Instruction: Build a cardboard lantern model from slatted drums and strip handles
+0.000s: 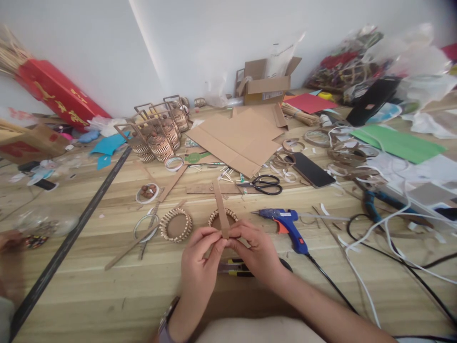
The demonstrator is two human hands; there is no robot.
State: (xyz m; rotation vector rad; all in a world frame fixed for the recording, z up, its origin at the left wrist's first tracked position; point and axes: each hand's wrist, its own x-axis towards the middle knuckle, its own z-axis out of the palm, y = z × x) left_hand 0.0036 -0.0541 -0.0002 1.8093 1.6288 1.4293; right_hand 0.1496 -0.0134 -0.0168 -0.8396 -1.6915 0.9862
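Observation:
My left hand (pixel 200 255) and my right hand (pixel 256 248) meet at the table's near middle, both pinching the lower end of a narrow brown cardboard strip (pixel 220 207) that points away from me. Right behind my fingers lies a small ring of wooden sticks (pixel 216 216), partly hidden by the strip and my right hand. A second, finished-looking stick ring (pixel 175 225) lies just to the left of it. A blue hot glue gun (pixel 285 223) rests to the right of my right hand, its cable running toward me.
Black scissors (pixel 264 184), a dark phone (pixel 312 169) and flat cardboard sheets (pixel 240 136) lie further back. Small lantern-like stick baskets (pixel 160 138) stand at the back left. A long black bar (pixel 71 238) crosses the left. Cables (pixel 392 247) and white strips fill the right. Another person's hand (pixel 10 240) shows at the far left.

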